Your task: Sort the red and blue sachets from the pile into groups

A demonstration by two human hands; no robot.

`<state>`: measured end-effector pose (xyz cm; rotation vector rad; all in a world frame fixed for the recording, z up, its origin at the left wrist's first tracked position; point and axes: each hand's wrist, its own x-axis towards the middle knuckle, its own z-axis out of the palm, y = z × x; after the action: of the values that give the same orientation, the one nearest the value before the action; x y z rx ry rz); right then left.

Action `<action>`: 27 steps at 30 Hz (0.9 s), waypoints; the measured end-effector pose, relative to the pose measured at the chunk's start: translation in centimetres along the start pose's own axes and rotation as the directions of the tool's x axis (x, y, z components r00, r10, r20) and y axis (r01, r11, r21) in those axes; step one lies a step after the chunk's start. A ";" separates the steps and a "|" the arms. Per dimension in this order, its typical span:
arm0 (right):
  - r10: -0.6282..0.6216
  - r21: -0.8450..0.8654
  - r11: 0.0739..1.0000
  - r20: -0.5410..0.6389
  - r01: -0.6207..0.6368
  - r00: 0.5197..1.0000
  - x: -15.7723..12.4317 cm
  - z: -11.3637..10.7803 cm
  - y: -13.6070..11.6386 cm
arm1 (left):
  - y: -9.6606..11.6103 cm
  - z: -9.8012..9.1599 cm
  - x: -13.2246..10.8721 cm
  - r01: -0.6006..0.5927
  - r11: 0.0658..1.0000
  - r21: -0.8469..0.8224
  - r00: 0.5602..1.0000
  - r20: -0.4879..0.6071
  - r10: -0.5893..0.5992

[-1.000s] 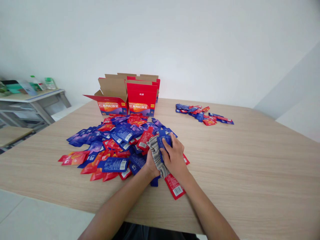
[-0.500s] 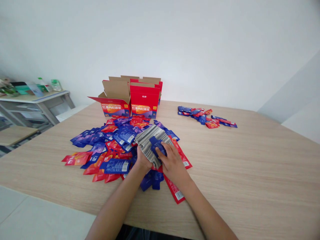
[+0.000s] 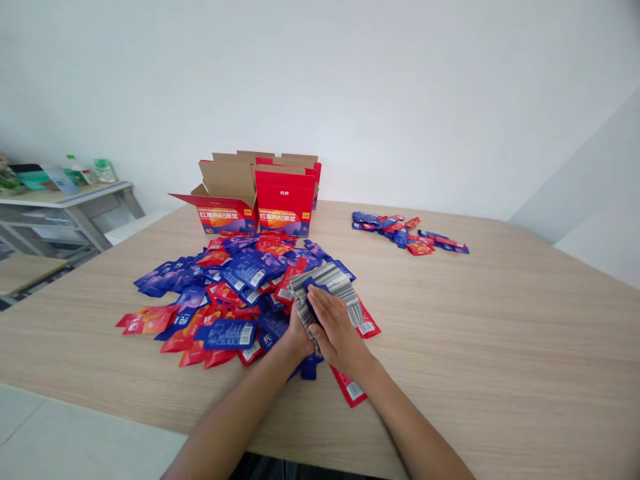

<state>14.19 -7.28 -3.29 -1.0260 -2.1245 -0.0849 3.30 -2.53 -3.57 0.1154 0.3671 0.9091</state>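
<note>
Your right fingers [image 3: 325,303] lie together over a blue sachet [image 3: 309,288], pressing it against a striped cloth [image 3: 343,288]; whether they pinch it you cannot be sure, since the hand covers most of it. The thumb of your right hand [image 3: 337,330] is set apart, lower on the cloth. Your left hand [image 3: 300,337] grips the cloth from below, its fingertips hidden, so sachet and cloth sit between your two hands, just above the table [image 3: 480,347].

Beyond your hands, toward the wall [image 3: 400,93], stand the boxes. The left box [image 3: 227,217] is open, its red front flap folded out toward you and a brown flap upright behind. The right box [image 3: 284,213] touches or nearly touches it, its red front flap raised. At least one more open box, the rear box [image 3: 319,175], stands behind. Their walls and flaps hide the insides, so you cannot tell what they hold.

The pile [image 3: 240,273] of red and blue sachets spreads from the front boxes to your left hand. A red sachet [image 3: 350,388] lies under your right wrist. Farther back on your right is a smaller group [image 3: 395,229], in both colours. A side table [image 3: 103,189] at far left bears a green tub [image 3: 34,179], its contents too small to tell.
</note>
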 end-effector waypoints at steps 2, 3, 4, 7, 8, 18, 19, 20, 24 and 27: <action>0.020 0.063 0.998 -0.056 -0.016 0.998 0.0 -0.1 0.0 | -0.6 0.2 -0.2 0.041 0.999 0.025 0.999 -0.033 -0.040; 0.042 0.094 0.995 -0.087 -0.034 0.995 -0.1 -0.1 -0.1 | -0.9 0.4 -0.3 0.056 0.998 0.038 0.997 -0.055 -0.053; 0.070 0.122 0.991 -0.119 -0.055 0.990 -0.1 -0.1 -0.2 | -1.2 0.6 -0.5 0.069 0.996 0.051 0.996 -0.067 -0.066; 0.182 0.178 0.973 -0.212 -0.145 0.960 -0.1 -0.3 -0.6 | -1.9 1.2 -0.9 0.121 0.990 0.073 0.990 -0.080 -0.115; 0.213 0.187 0.967 -0.220 -0.173 0.952 0.0 -0.3 -0.7 | -2.1 1.3 -1.1 0.132 0.989 0.074 0.989 -0.082 -0.125; -0.018 0.224 0.975 0.090 -0.003 0.996 -0.1 -0.4 -0.9 | 2.3 3.1 -1.7 -0.130 0.990 -0.056 0.967 -0.226 0.114; -0.036 0.231 0.973 0.093 0.013 0.995 -0.1 -0.3 -1.0 | 2.8 3.4 -1.8 -0.168 0.984 -0.063 0.963 -0.226 0.150; -0.043 0.241 0.970 0.091 0.020 0.995 -0.2 -0.2 -1.1 | 3.1 3.7 -1.8 -0.205 0.976 -0.070 0.956 -0.229 0.185; 0.039 0.335 0.941 0.055 -0.056 0.998 -0.3 0.1 -1.4 | 3.3 3.9 -1.6 -0.240 0.970 -0.041 0.958 -0.174 0.229; 0.154 0.442 0.885 0.019 -0.146 0.988 -0.3 0.1 -1.6 | 2.4 3.0 -1.4 -0.140 0.990 0.017 0.985 -0.102 0.141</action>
<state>13.13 -8.55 -3.20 -0.9014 -1.9143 0.4480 1.81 -1.95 0.18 0.1044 0.4640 1.0558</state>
